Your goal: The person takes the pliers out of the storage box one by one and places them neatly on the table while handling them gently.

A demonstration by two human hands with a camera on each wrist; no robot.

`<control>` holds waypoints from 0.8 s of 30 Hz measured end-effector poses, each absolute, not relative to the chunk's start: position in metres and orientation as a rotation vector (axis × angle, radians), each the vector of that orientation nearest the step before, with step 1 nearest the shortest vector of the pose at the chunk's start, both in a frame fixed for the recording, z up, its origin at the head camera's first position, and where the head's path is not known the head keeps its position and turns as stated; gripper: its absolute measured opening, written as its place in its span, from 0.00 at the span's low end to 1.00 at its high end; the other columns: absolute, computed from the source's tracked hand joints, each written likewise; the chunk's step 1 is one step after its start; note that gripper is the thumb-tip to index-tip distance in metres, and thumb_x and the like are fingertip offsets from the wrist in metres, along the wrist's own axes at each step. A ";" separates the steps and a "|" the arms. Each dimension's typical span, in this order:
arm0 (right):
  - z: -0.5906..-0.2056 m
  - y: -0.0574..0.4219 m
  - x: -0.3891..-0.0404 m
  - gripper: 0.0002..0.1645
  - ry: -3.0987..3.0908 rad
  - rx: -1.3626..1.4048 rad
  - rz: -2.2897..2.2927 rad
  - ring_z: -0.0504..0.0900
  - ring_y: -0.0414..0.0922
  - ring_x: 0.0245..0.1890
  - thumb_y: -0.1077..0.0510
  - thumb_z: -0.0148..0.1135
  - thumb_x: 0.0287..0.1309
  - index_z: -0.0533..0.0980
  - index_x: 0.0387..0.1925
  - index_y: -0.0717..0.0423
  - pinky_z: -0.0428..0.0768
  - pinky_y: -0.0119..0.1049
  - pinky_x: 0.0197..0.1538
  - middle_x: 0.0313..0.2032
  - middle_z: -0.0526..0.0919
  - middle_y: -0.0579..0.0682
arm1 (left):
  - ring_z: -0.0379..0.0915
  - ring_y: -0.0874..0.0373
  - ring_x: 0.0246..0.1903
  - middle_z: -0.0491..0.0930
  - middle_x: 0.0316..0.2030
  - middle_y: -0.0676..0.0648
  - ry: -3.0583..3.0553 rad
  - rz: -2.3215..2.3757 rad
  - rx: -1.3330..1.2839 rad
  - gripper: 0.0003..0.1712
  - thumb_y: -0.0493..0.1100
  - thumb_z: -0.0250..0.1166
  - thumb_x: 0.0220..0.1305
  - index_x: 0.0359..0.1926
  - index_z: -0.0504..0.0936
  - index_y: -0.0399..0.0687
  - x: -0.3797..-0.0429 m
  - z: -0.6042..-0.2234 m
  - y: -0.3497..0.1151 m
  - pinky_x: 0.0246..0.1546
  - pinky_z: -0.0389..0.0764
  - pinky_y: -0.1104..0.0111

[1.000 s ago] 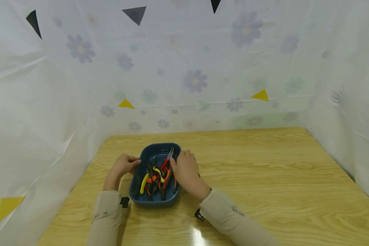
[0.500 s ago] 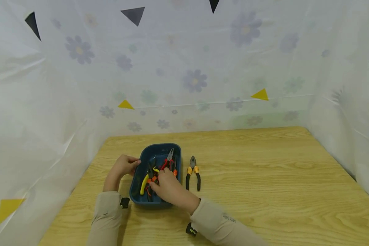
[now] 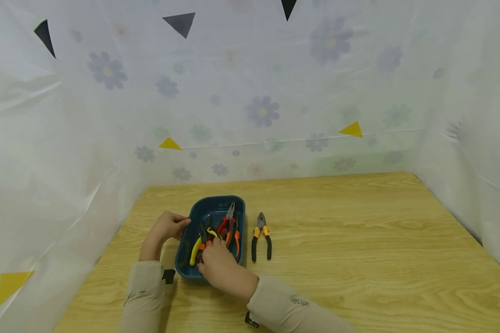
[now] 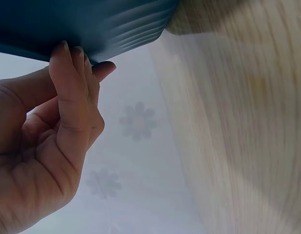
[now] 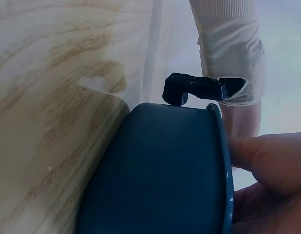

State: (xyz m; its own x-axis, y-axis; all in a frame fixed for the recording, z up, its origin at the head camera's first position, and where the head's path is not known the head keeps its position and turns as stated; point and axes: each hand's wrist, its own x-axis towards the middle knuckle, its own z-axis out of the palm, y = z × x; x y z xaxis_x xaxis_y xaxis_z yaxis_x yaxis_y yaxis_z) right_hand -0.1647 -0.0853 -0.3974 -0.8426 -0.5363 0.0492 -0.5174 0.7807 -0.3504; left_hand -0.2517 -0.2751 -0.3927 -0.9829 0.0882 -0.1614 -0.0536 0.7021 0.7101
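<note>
My left hand (image 3: 169, 227) pinches the left rim of a dark blue plastic bin (image 3: 186, 231); in the left wrist view its fingers press the bin's outer wall (image 4: 116, 29). Several pliers lie in the bin, among them red-handled long-nose pliers (image 3: 230, 212) leaning at the far right corner and a yellow handle (image 3: 195, 252) at the left. My right hand (image 3: 225, 268) reaches over the near right rim, fingers down among the orange and black handles; I cannot tell whether it grips one. Outside, to the right, combination pliers (image 3: 261, 222) with yellow and black handles lie on the table.
The wood-grain table (image 3: 358, 240) stretches to the right of the bin. White floral sheeting (image 3: 262, 83) hangs behind and at both sides. A black buckle (image 5: 194, 87) dangles from a sleeve in the right wrist view.
My right hand has moved from the bin's right side, where the combination pliers now show on the table, leftward and nearer into the bin among the handles. My left hand stays on the rim.
</note>
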 end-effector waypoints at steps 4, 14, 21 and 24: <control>-0.399 -0.090 -0.164 0.17 2.906 -0.842 -0.464 0.74 0.49 0.43 0.49 0.64 0.61 0.83 0.27 0.59 0.77 0.37 0.48 0.38 0.80 0.54 | 0.77 0.58 0.21 0.80 0.27 0.40 2.721 1.152 0.017 0.20 0.37 0.56 0.71 0.55 0.75 0.22 -0.252 -0.394 -0.275 0.28 0.85 0.62; -0.404 -0.107 -0.165 0.12 3.073 -0.814 -0.205 0.78 0.47 0.34 0.50 0.64 0.60 0.85 0.30 0.53 0.79 0.36 0.40 0.31 0.82 0.48 | 0.78 0.58 0.21 0.80 0.27 0.40 2.737 1.127 0.010 0.20 0.37 0.56 0.71 0.55 0.75 0.22 -0.254 -0.395 -0.275 0.29 0.85 0.60; -0.406 -0.122 -0.166 0.06 3.182 -0.628 0.026 0.79 0.45 0.34 0.55 0.64 0.59 0.86 0.33 0.50 0.79 0.37 0.42 0.31 0.84 0.47 | 0.78 0.58 0.21 0.81 0.29 0.40 2.735 1.127 0.000 0.20 0.38 0.56 0.71 0.55 0.75 0.23 -0.254 -0.395 -0.275 0.29 0.85 0.61; -0.407 -0.124 -0.168 0.08 3.180 -0.567 0.047 0.78 0.45 0.33 0.51 0.67 0.57 0.85 0.34 0.50 0.78 0.36 0.41 0.31 0.84 0.49 | 0.78 0.57 0.22 0.81 0.29 0.39 2.737 1.121 -0.001 0.21 0.38 0.56 0.71 0.56 0.75 0.23 -0.253 -0.395 -0.274 0.28 0.85 0.61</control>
